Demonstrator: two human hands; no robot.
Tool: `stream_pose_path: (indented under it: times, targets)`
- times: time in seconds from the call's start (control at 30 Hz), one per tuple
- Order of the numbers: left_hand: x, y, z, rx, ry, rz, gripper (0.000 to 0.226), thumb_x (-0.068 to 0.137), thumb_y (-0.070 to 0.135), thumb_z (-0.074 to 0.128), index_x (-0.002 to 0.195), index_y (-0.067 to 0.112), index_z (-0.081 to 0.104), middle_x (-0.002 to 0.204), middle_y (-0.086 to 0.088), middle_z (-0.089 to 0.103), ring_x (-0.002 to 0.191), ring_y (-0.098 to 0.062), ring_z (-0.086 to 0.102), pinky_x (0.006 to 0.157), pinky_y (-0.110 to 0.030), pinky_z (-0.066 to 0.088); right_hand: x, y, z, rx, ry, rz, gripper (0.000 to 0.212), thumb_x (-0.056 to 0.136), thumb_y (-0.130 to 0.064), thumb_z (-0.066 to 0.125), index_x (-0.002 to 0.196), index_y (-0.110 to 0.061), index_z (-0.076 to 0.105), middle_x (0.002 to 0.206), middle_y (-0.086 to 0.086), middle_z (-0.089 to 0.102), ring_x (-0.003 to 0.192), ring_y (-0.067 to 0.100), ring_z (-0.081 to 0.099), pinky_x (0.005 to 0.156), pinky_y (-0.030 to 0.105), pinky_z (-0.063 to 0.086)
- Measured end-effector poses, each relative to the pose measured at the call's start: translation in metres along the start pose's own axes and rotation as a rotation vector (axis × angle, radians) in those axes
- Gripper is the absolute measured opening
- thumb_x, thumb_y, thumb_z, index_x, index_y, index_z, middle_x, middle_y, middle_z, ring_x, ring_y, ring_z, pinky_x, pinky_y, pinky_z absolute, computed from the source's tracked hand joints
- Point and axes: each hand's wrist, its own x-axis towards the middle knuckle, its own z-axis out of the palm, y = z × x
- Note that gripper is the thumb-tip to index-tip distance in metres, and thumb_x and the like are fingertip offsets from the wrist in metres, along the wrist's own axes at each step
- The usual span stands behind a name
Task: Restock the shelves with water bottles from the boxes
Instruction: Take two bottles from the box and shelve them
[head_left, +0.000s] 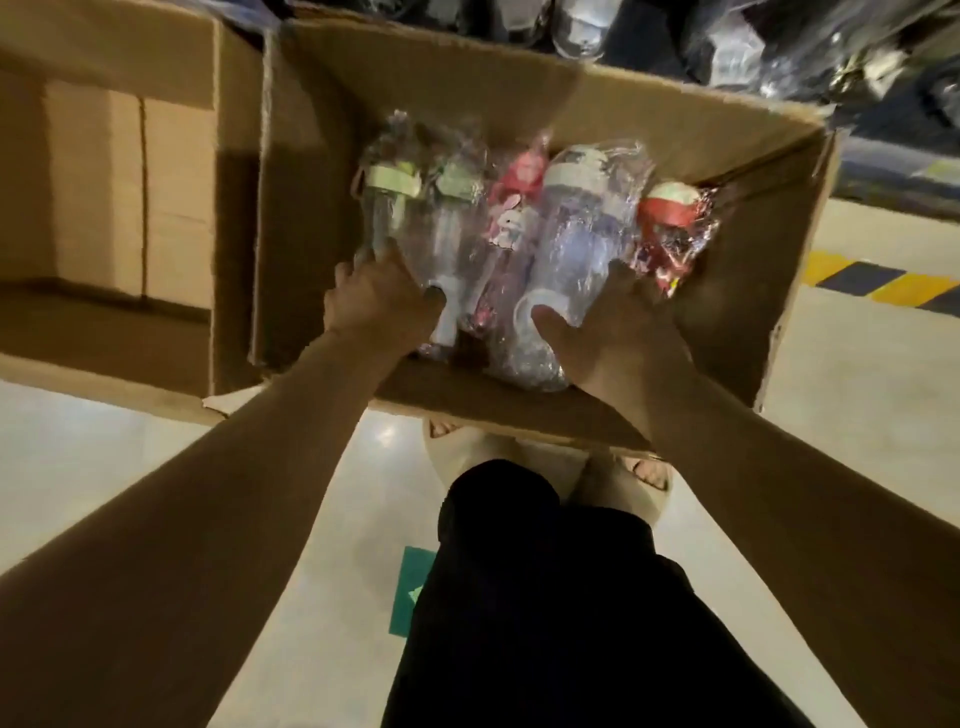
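An open cardboard box (519, 98) stands on the floor in front of me. Inside lie several plastic-wrapped water bottles side by side: a green-capped bottle (387, 208), a clear one (452, 234), a pink one (511, 218), a white-capped lilac bottle (576, 228) and a red-capped bottle (670, 228). My left hand (374, 301) grips the base of the green-capped and clear bottles. My right hand (613, 322) holds the base of the lilac bottle, thumb on its underside. The bottles' lower ends are partly hidden by my hands.
A second open cardboard box (104, 182) sits to the left, touching the first. Wrapped goods on a shelf (779, 47) show at the top. A yellow-black floor stripe (878, 280) runs at right. My legs and sandalled feet (545, 467) stand close to the box.
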Motion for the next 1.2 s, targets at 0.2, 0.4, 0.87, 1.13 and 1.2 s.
stream_pose_path:
  times: [0.2,0.4,0.87,1.13,1.2]
  targets:
    - [0.083,-0.026,0.036,-0.262,0.061,-0.223,0.103,0.087,0.070,0.063,0.157,0.011,0.016,0.157,-0.017,0.029,0.146,-0.040,0.028,0.115,-0.052,0.030,0.073,0.000,0.052,0.438,-0.003,0.133,0.120,0.089,-0.073,0.058,0.160,-0.010,-0.017,0.171,0.010,0.010,0.154,0.033,0.023,0.119,0.041,0.028]
    - [0.107,-0.037,0.055,-0.265,0.102,-0.208,0.117,0.080,0.066,0.074,0.159,0.009,0.009,0.162,-0.019,0.016,0.149,-0.044,0.019,0.118,-0.053,0.028,0.098,-0.002,0.070,0.518,0.058,0.190,0.133,0.075,-0.077,0.071,0.161,-0.014,-0.009,0.164,0.011,0.006,0.152,0.039,0.022,0.120,0.050,0.035]
    - [0.116,-0.036,0.053,-0.381,-0.066,-0.258,0.141,0.064,0.064,0.086,0.160,0.002,0.004,0.167,-0.023,-0.001,0.155,-0.042,0.013,0.119,-0.051,0.034,0.096,0.022,0.080,0.703,0.159,0.068,0.115,0.056,-0.062,0.082,0.148,-0.023,0.025,0.135,0.005,0.047,0.123,0.034,0.056,0.096,0.053,0.056]
    - [0.110,-0.058,0.060,-0.584,-0.112,-0.296,0.131,0.057,0.057,0.095,0.155,0.013,0.021,0.154,-0.014,0.042,0.141,-0.038,0.044,0.111,-0.052,0.045,0.093,0.028,0.080,0.695,0.137,0.072,0.110,0.057,-0.064,0.083,0.143,-0.024,0.028,0.128,0.012,0.056,0.112,0.043,0.064,0.086,0.058,0.059]
    - [0.103,-0.059,0.062,-0.611,-0.185,-0.298,0.128,0.056,0.058,0.095,0.156,0.015,0.027,0.156,-0.013,0.043,0.140,-0.036,0.046,0.110,-0.054,0.046,0.088,0.031,0.079,0.693,0.124,0.056,0.109,0.060,-0.064,0.084,0.144,-0.025,0.027,0.128,0.016,0.058,0.112,0.044,0.064,0.087,0.059,0.058]
